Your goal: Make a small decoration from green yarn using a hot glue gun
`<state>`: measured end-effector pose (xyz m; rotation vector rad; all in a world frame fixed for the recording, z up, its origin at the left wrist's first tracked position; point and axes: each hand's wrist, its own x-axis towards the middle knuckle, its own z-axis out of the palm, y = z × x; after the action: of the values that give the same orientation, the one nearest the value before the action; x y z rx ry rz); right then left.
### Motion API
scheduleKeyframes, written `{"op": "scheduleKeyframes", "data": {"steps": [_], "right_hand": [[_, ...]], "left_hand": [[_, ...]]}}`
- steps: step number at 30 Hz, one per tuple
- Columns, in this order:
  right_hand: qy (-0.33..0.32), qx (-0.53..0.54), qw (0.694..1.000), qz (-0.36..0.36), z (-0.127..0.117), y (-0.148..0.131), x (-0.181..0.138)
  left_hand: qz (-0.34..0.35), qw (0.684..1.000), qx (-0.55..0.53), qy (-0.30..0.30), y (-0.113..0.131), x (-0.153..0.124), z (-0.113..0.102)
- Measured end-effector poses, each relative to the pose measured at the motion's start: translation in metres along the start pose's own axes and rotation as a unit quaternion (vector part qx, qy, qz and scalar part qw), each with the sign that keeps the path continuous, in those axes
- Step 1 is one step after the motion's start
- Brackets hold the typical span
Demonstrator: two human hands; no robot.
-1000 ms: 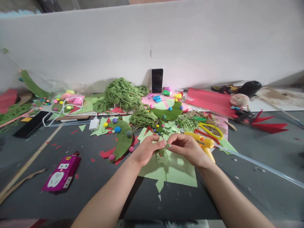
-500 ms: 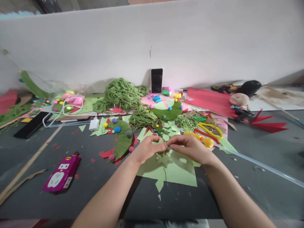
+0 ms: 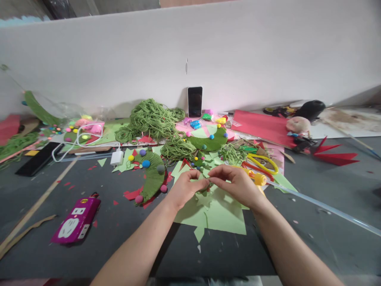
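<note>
My left hand is closed in a pinch on a small green piece, mostly hidden behind the fingers. Thumb and index finger of my right hand meet close to its edge; whatever is between them is too small to make out. Both hands are above a light green paper sheet with cut pieces on it. To the left lies a green yarn-wrapped crescent with coloured pompoms. A glue gun with a long clear glue stick rests by my right hand.
Green yarn is heaped at the back, near an upright phone. Yellow-handled scissors lie at right, before red paper. At left are a purple power strip, a white charger and a black phone.
My right hand's fingers have shifted slightly and lifted a little at the green piece. My left hand keeps its pinch. The whole view has moved slightly.
</note>
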<state>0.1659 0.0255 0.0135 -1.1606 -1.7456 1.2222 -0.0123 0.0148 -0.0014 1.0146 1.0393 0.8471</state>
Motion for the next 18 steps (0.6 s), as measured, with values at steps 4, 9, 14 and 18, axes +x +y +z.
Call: {"op": "scheduleKeyframes", "data": {"steps": [4, 9, 14, 18], "right_hand": [[0.023, -0.038, 0.999, -0.031, 0.003, -0.003, -0.001], [0.041, -0.094, 0.992, -0.075, 0.007, -0.003, -0.004], [0.081, -0.174, 0.964, -0.185, 0.011, 0.003, -0.005], [0.082, -0.241, 0.924, -0.284, 0.012, 0.003, -0.005]], "left_hand": [[0.016, 1.000, 0.010, 0.018, -0.001, 0.000, 0.000], [0.009, 0.998, 0.020, 0.054, -0.003, 0.002, 0.001], [0.006, 0.995, -0.031, 0.091, -0.002, 0.003, 0.003], [0.001, 0.989, -0.089, 0.115, -0.001, 0.003, 0.003]]}}
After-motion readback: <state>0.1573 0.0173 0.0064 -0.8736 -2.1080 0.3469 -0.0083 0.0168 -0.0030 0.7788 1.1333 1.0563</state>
